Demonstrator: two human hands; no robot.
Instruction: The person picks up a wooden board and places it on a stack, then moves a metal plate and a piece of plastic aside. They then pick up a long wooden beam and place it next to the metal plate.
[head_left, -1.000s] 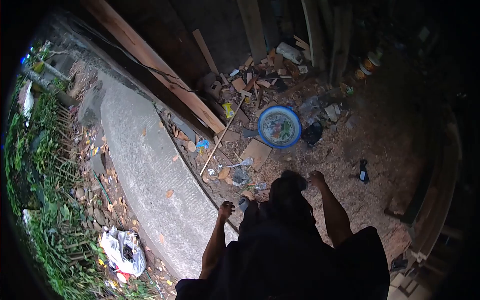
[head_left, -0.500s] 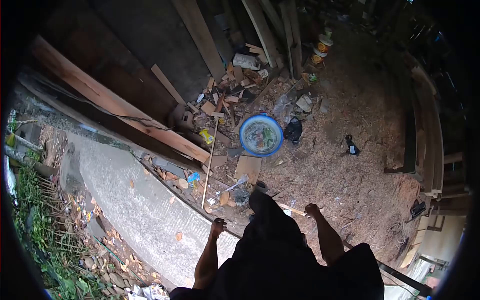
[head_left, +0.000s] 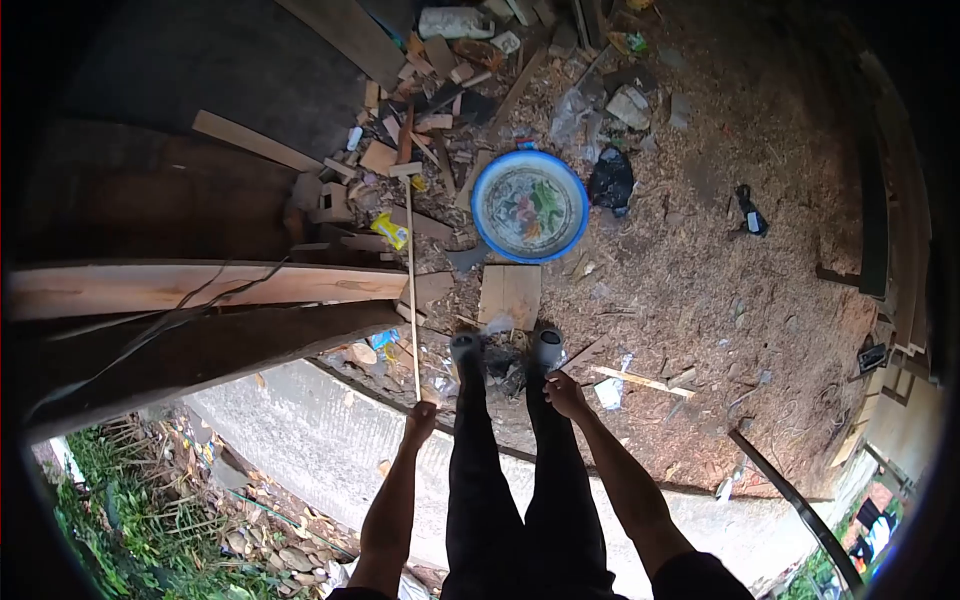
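Observation:
My left hand (head_left: 421,420) has its fingers curled in, beside my left leg. Just past it lies the lower end of a long thin wooden stick (head_left: 412,290) with a short crosspiece at its far end; I cannot see whether hand and stick touch. Near my right knee hangs my right hand (head_left: 567,396), fingers loosely bent, with nothing visible in it. My legs in dark trousers (head_left: 480,460) stretch forward, feet side by side. Ahead of them sit a flat wooden board (head_left: 509,297) and a blue-rimmed basin (head_left: 530,207) with a floral pattern inside.
Wood offcuts (head_left: 380,157) and litter are scattered at the upper left. A thick timber beam (head_left: 200,290) juts in from the left. A black plastic bag (head_left: 611,181) lies beside the basin. Concrete edging (head_left: 300,410) crosses below; a dark bar (head_left: 790,500) slants at lower right.
My view has moved forward and tilted down, so the basin looks larger and both legs show. My left hand now appears at the stick's end; my right hand has come in toward my leg.

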